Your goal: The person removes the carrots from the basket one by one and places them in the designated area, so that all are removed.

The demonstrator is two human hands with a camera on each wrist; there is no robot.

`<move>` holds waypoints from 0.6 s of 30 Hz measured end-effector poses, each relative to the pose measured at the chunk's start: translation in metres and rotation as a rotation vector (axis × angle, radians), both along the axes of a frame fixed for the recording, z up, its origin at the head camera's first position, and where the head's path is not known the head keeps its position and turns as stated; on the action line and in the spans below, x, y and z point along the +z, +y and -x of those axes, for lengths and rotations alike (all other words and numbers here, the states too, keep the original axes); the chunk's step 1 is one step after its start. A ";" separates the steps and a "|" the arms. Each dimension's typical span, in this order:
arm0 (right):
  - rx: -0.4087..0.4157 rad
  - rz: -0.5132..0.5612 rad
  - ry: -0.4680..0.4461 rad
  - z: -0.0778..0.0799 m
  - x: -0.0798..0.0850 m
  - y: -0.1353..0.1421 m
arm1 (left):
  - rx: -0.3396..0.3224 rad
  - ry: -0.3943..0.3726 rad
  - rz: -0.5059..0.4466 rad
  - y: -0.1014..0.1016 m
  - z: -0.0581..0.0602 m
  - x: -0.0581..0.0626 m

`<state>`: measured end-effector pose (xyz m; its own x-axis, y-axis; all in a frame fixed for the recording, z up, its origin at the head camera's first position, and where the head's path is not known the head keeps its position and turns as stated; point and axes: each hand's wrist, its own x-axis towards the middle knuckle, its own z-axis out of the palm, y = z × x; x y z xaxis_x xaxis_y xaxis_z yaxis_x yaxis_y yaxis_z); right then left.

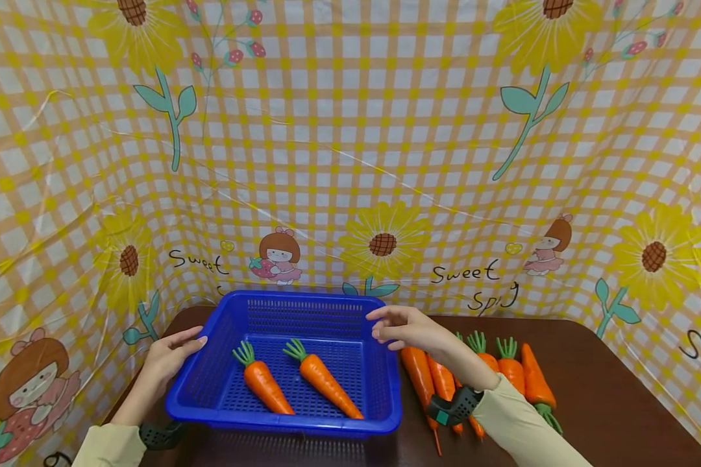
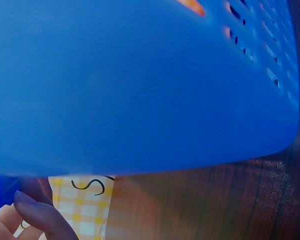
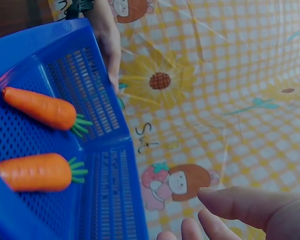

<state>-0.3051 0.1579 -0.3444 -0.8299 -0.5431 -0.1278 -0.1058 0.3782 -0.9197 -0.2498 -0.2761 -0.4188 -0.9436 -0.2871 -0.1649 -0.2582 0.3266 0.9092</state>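
Blue and perforated, the plastic basket sits on the dark brown table, two green-topped carrots inside. The person's left hand touches its left rim; whether the fingers grip, I can't tell. By the far right corner hangs the right hand, fingers loosely spread, holding nothing. Lifting from the left alone might tilt everything and roll those two; a lowered right wristband could knock the loose carrots beneath.

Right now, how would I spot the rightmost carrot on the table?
Find the blue basket on the dark table, then the loose carrots to its right. The rightmost carrot lies farthest from the basket. Its green leaves face the table's near side, while those on the next carrot face away.
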 end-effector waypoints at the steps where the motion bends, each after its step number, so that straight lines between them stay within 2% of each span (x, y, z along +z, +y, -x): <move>1: 0.007 -0.002 0.001 0.001 0.000 -0.003 | 0.002 0.003 0.001 0.000 0.000 0.000; 18: 0.076 -0.067 -0.068 0.017 -0.009 -0.063 | -0.010 0.005 0.004 -0.001 0.001 0.002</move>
<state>-0.3223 0.0944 -0.3532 -0.7748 -0.5925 -0.2205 -0.0752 0.4327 -0.8984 -0.2503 -0.2775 -0.4168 -0.9473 -0.2783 -0.1590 -0.2504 0.3331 0.9090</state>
